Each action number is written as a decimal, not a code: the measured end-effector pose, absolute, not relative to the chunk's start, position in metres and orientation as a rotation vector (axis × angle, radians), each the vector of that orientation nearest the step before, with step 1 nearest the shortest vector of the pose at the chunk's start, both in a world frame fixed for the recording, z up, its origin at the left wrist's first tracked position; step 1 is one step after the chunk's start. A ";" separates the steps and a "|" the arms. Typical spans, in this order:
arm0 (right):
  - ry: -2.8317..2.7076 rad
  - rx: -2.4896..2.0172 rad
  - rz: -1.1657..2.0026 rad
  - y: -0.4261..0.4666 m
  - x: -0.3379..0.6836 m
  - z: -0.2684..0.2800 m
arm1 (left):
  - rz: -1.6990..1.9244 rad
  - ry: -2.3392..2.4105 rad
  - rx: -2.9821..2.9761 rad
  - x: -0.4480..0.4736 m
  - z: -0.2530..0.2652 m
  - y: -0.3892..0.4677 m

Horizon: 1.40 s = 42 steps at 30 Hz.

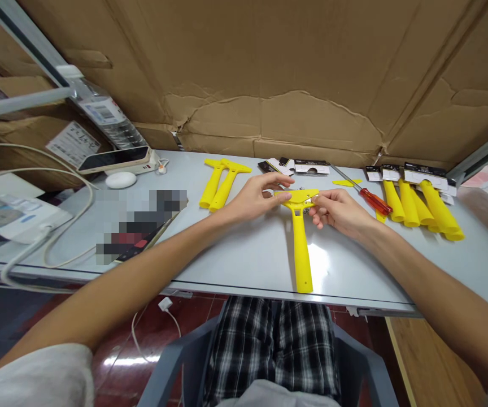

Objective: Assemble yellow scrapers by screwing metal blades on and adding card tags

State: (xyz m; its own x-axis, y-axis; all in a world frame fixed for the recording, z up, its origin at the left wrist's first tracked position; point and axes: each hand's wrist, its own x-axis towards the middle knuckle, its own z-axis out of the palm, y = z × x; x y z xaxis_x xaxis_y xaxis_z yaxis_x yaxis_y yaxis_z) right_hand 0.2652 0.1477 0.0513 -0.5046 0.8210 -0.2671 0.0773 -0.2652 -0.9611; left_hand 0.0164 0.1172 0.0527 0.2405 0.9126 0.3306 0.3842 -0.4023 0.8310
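A yellow T-shaped scraper (301, 243) lies near the front of the table with its handle toward me. My left hand (258, 195) is closed on the left end of its head, the thumb on top. At the head's right end, my right hand (337, 209) pinches with thumb and fingertips. A small shiny metal part (309, 200) shows between the head and my right fingers; its exact shape is unclear. Small metal pieces, partly hidden, lie just behind the head. Beyond my right hand rests a screwdriver (375, 200) with a red handle.
Two yellow scrapers (222, 189) lie left of my hands. Several carded yellow ones (424, 209) are at right. Black-and-white cards (312, 167) lie at the back, before a cardboard wall (278, 68). A phone (114, 160), a bottle (104, 116) and cables (87, 209) occupy the left.
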 end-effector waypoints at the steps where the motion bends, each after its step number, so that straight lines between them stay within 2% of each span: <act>1: -1.457 -1.120 1.819 0.148 0.265 0.052 | 1.103 1.199 1.880 0.017 0.053 0.117; 6: -1.471 -1.134 1.811 0.146 0.264 0.056 | 1.012 1.257 1.954 0.014 0.055 0.118; 14: -1.454 -1.165 1.815 0.144 0.263 0.055 | 0.982 1.121 2.394 0.006 0.061 0.118; 23: -1.483 -1.127 1.805 0.147 0.265 0.055 | 0.965 1.108 2.387 0.003 0.063 0.120; 27: -1.490 -1.124 1.803 0.146 0.265 0.057 | 0.925 1.097 2.236 0.000 0.067 0.120; 31: -1.479 -1.129 1.801 0.146 0.264 0.057 | 0.818 1.091 1.781 0.004 0.068 0.116; 35: -1.482 -1.099 1.797 0.149 0.266 0.053 | 0.870 1.092 1.421 0.012 0.064 0.113; 42: -1.460 -1.096 1.764 0.149 0.264 0.051 | 0.996 1.172 1.298 0.022 0.069 0.108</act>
